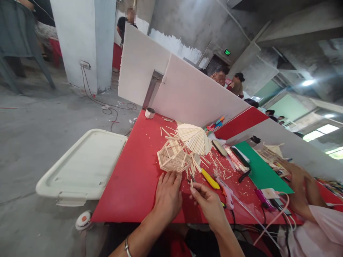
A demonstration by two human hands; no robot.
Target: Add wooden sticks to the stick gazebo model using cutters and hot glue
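Note:
My left hand (168, 191) lies on the red tabletop with its fingers stretched out, the tips at the near edge of a small open-framed model (175, 155) built of thin wooden sticks. Between thumb and forefinger my right hand (207, 201) pinches a short wooden stick (192, 183), just right of the model. A roof-like cone of sticks (194, 137) rests at the model's far side. Loose sticks lie around both. Close to my right hand are a yellow-handled cutter (210, 178) and a pink glue gun (227, 196).
A roll of tape (150, 113) stands at the table's far left corner. White partition boards (193, 89) rise behind. A pale storage bin (83, 160) is on the floor to the left. At right are a green board (264, 167), cables and a co-worker's arms (302, 185).

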